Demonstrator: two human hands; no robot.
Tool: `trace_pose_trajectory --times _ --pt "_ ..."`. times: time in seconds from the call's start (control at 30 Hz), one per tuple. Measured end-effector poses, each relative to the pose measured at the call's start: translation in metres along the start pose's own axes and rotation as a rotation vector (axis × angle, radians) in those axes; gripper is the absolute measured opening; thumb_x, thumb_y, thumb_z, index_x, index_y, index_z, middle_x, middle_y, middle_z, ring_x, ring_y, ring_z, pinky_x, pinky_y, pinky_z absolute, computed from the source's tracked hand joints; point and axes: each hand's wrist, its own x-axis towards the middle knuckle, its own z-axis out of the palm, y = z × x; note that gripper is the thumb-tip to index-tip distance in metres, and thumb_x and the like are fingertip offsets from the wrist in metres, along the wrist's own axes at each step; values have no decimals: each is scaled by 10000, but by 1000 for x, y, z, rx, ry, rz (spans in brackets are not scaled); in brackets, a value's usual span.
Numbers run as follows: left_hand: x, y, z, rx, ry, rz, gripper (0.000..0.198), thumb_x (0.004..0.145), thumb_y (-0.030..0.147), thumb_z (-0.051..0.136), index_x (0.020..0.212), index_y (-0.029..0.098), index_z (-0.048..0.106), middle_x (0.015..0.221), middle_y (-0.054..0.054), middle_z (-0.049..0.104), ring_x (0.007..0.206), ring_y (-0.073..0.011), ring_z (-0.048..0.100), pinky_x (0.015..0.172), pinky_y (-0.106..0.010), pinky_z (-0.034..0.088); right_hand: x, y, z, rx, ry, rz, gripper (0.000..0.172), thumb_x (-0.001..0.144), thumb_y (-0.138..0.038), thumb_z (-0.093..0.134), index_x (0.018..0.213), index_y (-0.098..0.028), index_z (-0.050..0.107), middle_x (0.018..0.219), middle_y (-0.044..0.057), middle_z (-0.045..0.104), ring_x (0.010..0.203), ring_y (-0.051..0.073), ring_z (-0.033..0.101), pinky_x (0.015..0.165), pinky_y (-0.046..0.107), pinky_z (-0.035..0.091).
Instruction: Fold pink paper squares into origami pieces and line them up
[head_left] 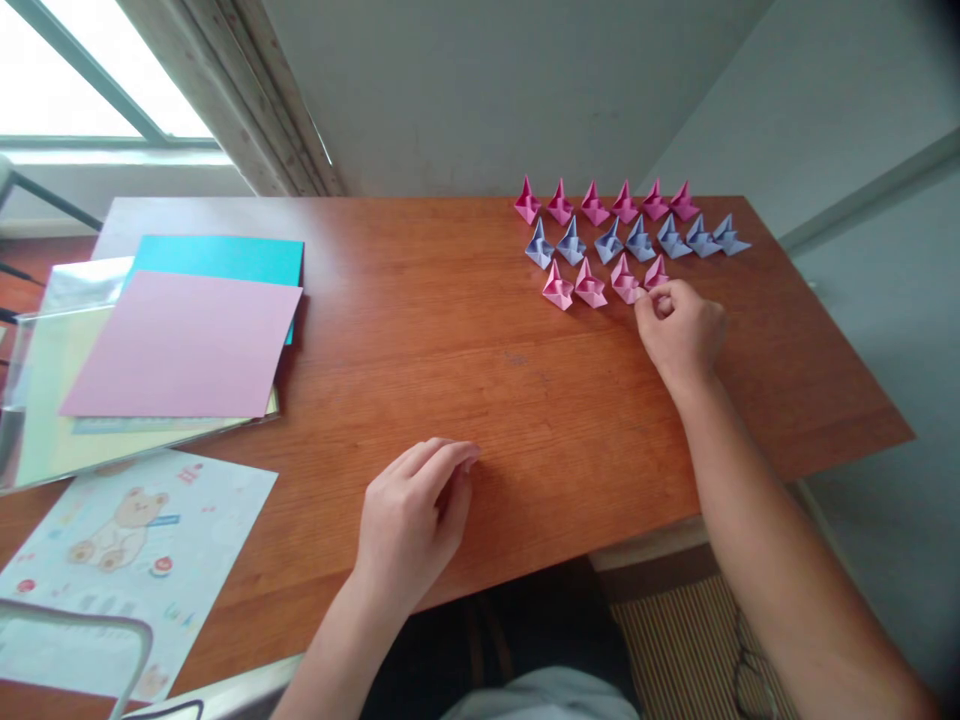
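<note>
Folded paper figures stand in three rows at the far right of the wooden table (450, 330): a back row of dark pink ones (594, 204), a middle row of blue ones (637, 240), and a front row of light pink ones (589, 286). My right hand (681, 330) rests at the right end of the front row, fingers curled, fingertips pinching the last light pink figure (655, 274). My left hand (416, 515) lies on the table near the front edge, fingers loosely bent, holding nothing.
A stack of coloured sheets lies at the left: a pink sheet (184, 345) on top, a teal sheet (221, 258) behind, clear plastic sleeves beneath. A printed bear sheet (127, 555) lies at the front left. A window is at the upper left.
</note>
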Motion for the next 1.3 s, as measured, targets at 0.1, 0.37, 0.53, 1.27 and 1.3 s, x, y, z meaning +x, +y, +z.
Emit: trace_pose_trajectory --times 0.1,0.37,0.53,1.27,1.3 --pt "1 0 0 6 2 1 194 949 108 524 998 205 684 927 -18 759 834 -163 725 749 -262 565 3 1 -2 25 49 -55 171 919 -350 572 900 -214 674 781 75 682 752 252 641 764 389 486" --pt "0 1 -1 15 4 -2 193 955 121 515 995 217 677 924 -19 760 832 -165 730 747 -266 571 31 -19 6 -10 -62 -422 323 906 -213 556 1184 -274 710 1468 117 507 1395 363 427 1100 572 384" --pt "0 1 -1 23 3 0 184 968 140 510 990 215 677 913 -26 759 818 -171 726 741 -275 576 36 -28 14 -14 -131 -388 316 917 -221 563 1179 -262 734 1554 107 450 1473 405 331 1118 640 363" --pt "-1 0 0 14 -4 9 194 957 107 515 1009 216 668 927 -24 752 831 -169 715 746 -279 569 39 1 -6 148 140 -152 362 856 -91 479 1097 -169 738 1188 182 680 1171 304 616 957 436 510" --pt "-1 0 -1 16 -1 13 195 955 105 515 1009 215 667 925 -24 752 827 -168 715 744 -278 569 38 8 -9 174 154 -96 363 843 -91 483 1099 -148 734 1154 198 677 1114 298 634 875 398 533"
